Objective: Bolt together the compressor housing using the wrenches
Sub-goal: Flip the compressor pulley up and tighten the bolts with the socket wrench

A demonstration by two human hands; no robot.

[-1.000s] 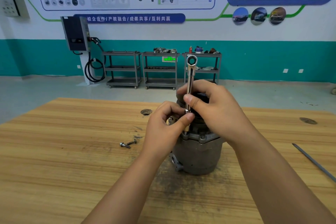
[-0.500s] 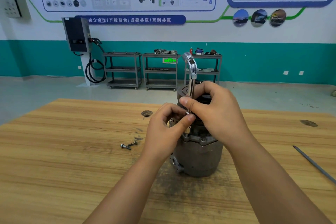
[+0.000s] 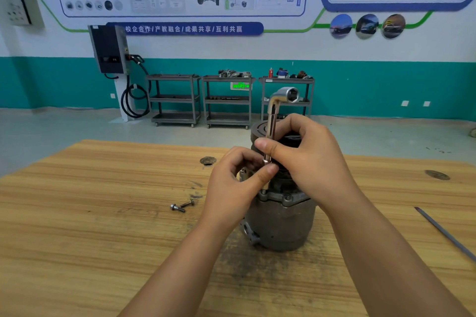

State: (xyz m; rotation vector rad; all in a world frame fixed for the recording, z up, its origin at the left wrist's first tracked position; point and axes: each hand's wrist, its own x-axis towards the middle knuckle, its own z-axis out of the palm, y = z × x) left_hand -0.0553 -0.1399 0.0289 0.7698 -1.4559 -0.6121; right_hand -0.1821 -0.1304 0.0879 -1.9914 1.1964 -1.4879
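**Both hands grip wrench (image 3: pixel 272 121) over compressor housing (image 3: pixel 283 224)**

Your right hand (image 3: pixel 309 159) curls thumb and fingers round the upright shaft of the L-shaped wrench. Your left hand (image 3: pixel 231 188) pinches its lower end, just above the housing's flange. The grey, grimy compressor housing stands on end on the wooden table (image 3: pixel 77 226); two loose bolts (image 3: pixel 181 206) lie to its left.

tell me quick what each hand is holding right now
Left hand: pinches the lower shaft of the L-shaped socket wrench.
Right hand: grips the same wrench higher up.
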